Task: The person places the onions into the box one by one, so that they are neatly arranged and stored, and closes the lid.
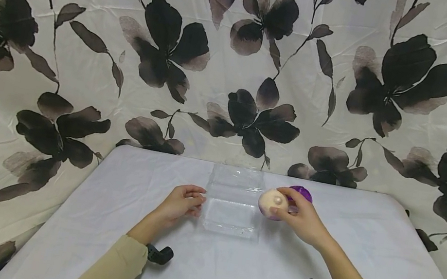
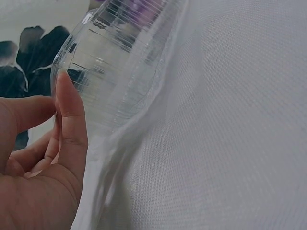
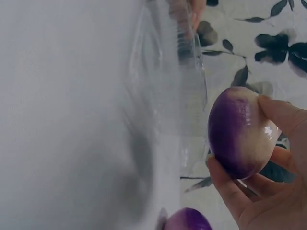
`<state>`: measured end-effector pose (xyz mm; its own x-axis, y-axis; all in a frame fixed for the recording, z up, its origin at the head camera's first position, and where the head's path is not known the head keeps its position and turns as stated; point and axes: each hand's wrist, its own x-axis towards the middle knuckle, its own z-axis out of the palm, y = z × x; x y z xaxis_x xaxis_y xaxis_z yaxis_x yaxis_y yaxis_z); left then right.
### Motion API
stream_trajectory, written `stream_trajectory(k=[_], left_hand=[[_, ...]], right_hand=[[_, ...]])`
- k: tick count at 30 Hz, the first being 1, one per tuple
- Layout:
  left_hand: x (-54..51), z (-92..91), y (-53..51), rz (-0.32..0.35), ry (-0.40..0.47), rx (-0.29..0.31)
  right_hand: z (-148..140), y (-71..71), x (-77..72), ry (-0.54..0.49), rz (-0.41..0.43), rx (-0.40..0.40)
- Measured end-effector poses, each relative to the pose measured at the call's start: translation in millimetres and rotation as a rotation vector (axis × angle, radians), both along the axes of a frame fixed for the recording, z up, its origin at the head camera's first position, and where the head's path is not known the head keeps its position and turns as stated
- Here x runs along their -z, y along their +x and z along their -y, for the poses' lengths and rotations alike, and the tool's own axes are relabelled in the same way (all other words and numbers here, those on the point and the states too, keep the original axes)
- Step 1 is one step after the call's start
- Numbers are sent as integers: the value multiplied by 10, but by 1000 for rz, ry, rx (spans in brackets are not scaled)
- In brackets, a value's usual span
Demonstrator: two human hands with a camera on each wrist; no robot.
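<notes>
A clear plastic box [image 1: 232, 215] sits in the middle of the white table. My left hand [image 1: 182, 204] pinches its left rim between thumb and finger; the rim [image 2: 60, 60] shows at the fingertips in the left wrist view. My right hand [image 1: 303, 217] holds a glossy, rounded purple-and-cream turnip [image 1: 272, 203] beside the box's right edge. In the right wrist view the fingers and thumb curve round this turnip [image 3: 242, 134]. Behind the right hand lies a second purple one [image 1: 301, 192], partly hidden by the fingers.
The white cloth-covered table [image 1: 222, 277] ends at a floral curtain [image 1: 262, 67] just behind the box. Dark camera mounts [image 1: 160, 255] sit at both wrists, close above the cloth.
</notes>
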<state>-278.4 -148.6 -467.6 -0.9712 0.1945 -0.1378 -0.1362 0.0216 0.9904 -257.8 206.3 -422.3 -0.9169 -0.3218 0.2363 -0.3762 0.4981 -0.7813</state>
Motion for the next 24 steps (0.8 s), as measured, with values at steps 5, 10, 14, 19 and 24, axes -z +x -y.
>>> stream_trajectory(k=[5,10,14,19,24], left_hand=[[-9,-3,-5,0,-2,-1],[-20,-7,-3,2,-2,-1],[-16,-7,-7,4,-7,3],[8,1,-17,4,-14,-2],[17,7,-14,6,-18,2]], right_hand=[[95,-16,-16,-15,-29,-13],[167,-41,2,-20,-51,-22],[213,-39,0,-23,-65,-23],[261,-33,-4,-28,-76,-31],[322,-43,8,-39,-66,-47]])
